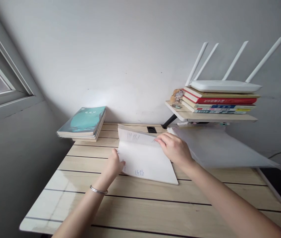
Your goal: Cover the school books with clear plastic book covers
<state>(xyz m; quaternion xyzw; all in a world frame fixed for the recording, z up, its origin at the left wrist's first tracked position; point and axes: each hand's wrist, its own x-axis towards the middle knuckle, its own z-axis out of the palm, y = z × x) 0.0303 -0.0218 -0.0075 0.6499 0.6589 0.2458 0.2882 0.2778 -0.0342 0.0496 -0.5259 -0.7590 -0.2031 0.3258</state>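
Notebook (pixel 144 162) edge behind left hand (pixel 113 164)

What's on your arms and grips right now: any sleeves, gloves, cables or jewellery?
Both are bare human hands with no gloves: the left grip and the right grip. The bare forearms show no sleeves and no cables. A thin silver metal bangle circles the left wrist; nothing shows on the right wrist.

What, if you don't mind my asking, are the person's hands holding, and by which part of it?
The left hand holds an open white book by its left edge, while the right hand holds a raised page near its far right corner.
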